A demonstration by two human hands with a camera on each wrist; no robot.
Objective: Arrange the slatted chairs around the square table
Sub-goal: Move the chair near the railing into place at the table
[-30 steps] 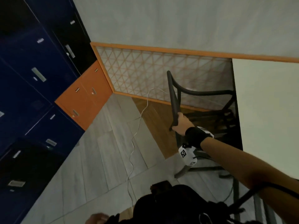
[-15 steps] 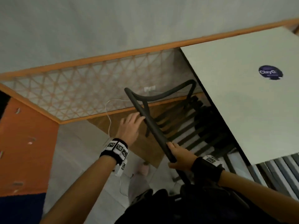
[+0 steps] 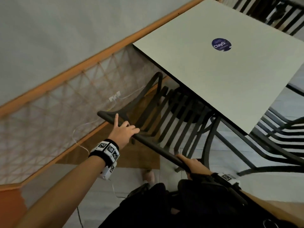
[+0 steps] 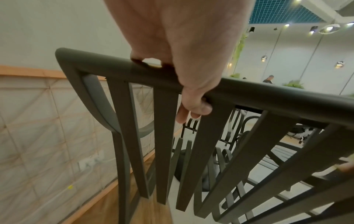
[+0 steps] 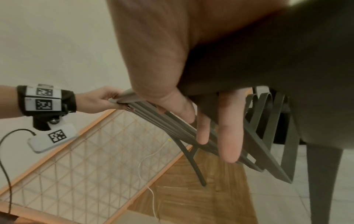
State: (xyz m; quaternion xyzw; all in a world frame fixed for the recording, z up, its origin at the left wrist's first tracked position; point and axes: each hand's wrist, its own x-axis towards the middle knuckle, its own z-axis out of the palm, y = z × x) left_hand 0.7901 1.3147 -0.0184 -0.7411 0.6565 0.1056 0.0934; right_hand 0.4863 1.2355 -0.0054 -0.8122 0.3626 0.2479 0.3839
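A dark slatted chair (image 3: 153, 145) stands at the near-left side of the square pale-topped table (image 3: 205, 76), its seat slats partly under the tabletop. My left hand (image 3: 124, 131) grips the left end of the chair's top rail (image 4: 268, 97), fingers curled over it and index finger lying along it. My right hand (image 3: 192, 162) holds the same rail further right, thumb on top. In the right wrist view my right hand's fingers (image 5: 229, 136) hook down behind the rail (image 5: 287, 68), and my left hand (image 5: 95, 100) shows at the rail's far end.
A second slatted chair (image 3: 283, 140) stands at the table's right side and another (image 3: 263, 12) beyond its far corner. A latticed wall panel (image 3: 65, 109) with a socket and white cable (image 3: 115, 97) runs close on the left. The table's dark base (image 3: 189, 111) sits under the top.
My left hand has come up and closed on the chair's top rail beside my right. The chair now sits closer in, with its seat partly under the table.
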